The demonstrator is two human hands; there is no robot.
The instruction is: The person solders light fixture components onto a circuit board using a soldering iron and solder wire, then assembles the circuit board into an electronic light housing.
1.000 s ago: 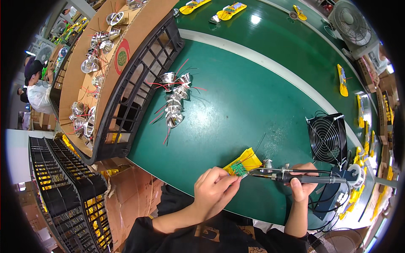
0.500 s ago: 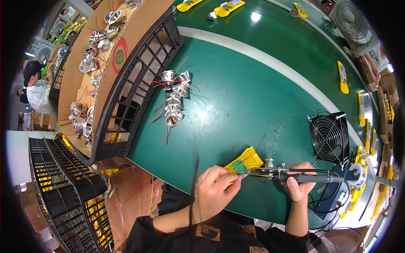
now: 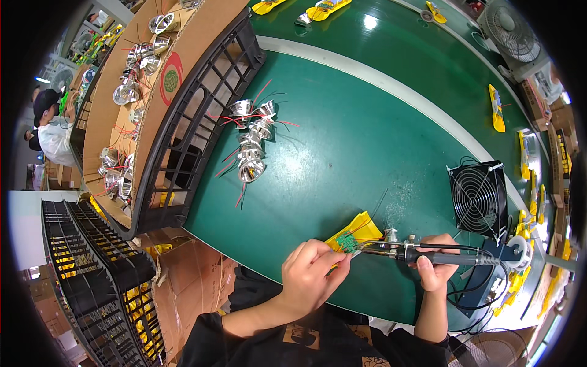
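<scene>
My left hand [image 3: 310,276] is closed near the table's front edge, its fingers pinching a small green circuit board [image 3: 347,243] at a yellow plastic housing [image 3: 365,228]. Thin wires run from the board. In my right hand [image 3: 435,269] is a soldering iron [image 3: 454,259] with a feed tube along it, held level and pointing left. Its tip meets the board's edge beside my left fingertips; the exact contact is too small to make out. Just behind the iron sits a small silver reflector [image 3: 390,234], partly hidden.
Several silver reflectors with red wires [image 3: 252,147] lie in a row on the green table [image 3: 318,171]. At left stands a black crate [image 3: 177,153] with a cardboard box of reflectors. A black fan [image 3: 478,199] and solder spool [image 3: 520,252] stand right. Yellow housings [image 3: 329,8] ride the far belt.
Yellow housings on the far belt have slid slightly to the left. Both my hands, the board and the soldering iron stay nearly in place.
</scene>
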